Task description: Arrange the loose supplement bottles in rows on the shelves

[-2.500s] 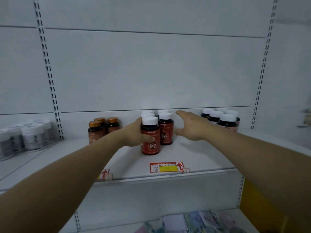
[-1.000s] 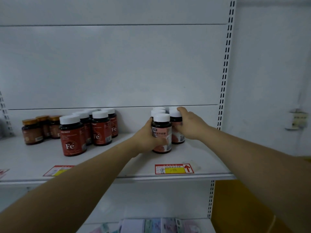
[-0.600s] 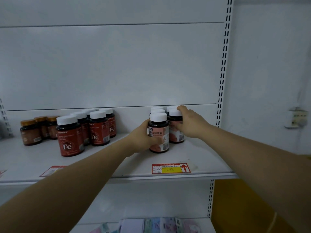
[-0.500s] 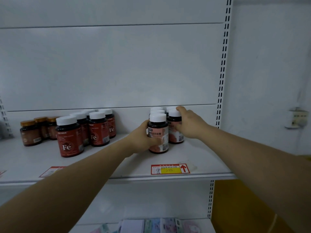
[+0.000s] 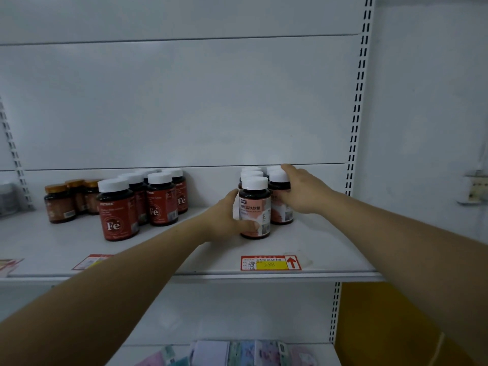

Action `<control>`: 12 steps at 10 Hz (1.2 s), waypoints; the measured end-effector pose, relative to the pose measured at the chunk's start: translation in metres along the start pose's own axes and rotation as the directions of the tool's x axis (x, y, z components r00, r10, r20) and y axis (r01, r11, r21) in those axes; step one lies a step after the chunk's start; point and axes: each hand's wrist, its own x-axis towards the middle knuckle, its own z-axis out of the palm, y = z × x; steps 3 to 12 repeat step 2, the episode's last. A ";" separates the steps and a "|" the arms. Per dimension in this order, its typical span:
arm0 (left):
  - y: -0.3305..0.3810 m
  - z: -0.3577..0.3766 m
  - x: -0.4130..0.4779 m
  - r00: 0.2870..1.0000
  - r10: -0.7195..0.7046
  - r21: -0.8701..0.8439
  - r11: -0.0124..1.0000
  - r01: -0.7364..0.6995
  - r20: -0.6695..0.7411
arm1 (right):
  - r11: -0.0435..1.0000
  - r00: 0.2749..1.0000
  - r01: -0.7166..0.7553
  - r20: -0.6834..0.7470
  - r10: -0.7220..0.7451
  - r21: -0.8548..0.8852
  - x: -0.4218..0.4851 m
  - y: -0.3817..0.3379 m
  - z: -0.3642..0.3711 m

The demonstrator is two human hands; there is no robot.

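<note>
Left hand (image 5: 229, 218) wrapped around the front pink-label bottle (image 5: 255, 210) standing on the shelf (image 5: 317, 249), right hand (image 5: 301, 190) clasping the neighbouring bottle (image 5: 280, 199) just behind, with red Fe bottles (image 5: 142, 202) grouped well left.

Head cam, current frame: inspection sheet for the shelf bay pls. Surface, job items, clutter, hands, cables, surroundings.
Surface: white shelf, one red-and-yellow price tag on its front edge, part of another further left.
Job's things: pink-label bottles in two rows, white caps; red Fe bottles in two rows to their left; orange-cap bottles further left. All upright.
Clutter: nothing seen on this shelf.
Grippers: left hand wraps the front pink-label bottle; right hand grips the cap and side of the bottle beside it.
Cables: nothing seen.
Surroundings: white back panel, slotted upright, wall fitting at right, pastel packs on the lower shelf, yellow panel below right.
</note>
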 end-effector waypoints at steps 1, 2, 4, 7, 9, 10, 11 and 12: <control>-0.011 -0.011 -0.007 0.994 -0.113 0.145 0.983 0.111 0.005 | 0.998 1.000 -0.012 -0.021 0.011 -0.061 -0.004 -0.006 -0.013; -0.026 -0.023 -0.020 0.987 -0.161 0.270 0.950 0.155 0.000 | 0.997 0.996 -0.012 -0.086 0.005 -0.073 -0.008 -0.019 -0.023; -0.026 -0.023 -0.020 0.987 -0.161 0.270 0.950 0.155 0.000 | 0.997 0.996 -0.012 -0.086 0.005 -0.073 -0.008 -0.019 -0.023; -0.026 -0.023 -0.020 0.987 -0.161 0.270 0.950 0.155 0.000 | 0.997 0.996 -0.012 -0.086 0.005 -0.073 -0.008 -0.019 -0.023; -0.026 -0.023 -0.020 0.987 -0.161 0.270 0.950 0.155 0.000 | 0.997 0.996 -0.012 -0.086 0.005 -0.073 -0.008 -0.019 -0.023; -0.026 -0.023 -0.020 0.987 -0.161 0.270 0.950 0.155 0.000 | 0.997 0.996 -0.012 -0.086 0.005 -0.073 -0.008 -0.019 -0.023; -0.026 -0.023 -0.020 0.987 -0.161 0.270 0.950 0.155 0.000 | 0.997 0.996 -0.012 -0.086 0.005 -0.073 -0.008 -0.019 -0.023; -0.026 -0.023 -0.020 0.987 -0.161 0.270 0.950 0.155 0.000 | 0.997 0.996 -0.012 -0.086 0.005 -0.073 -0.008 -0.019 -0.023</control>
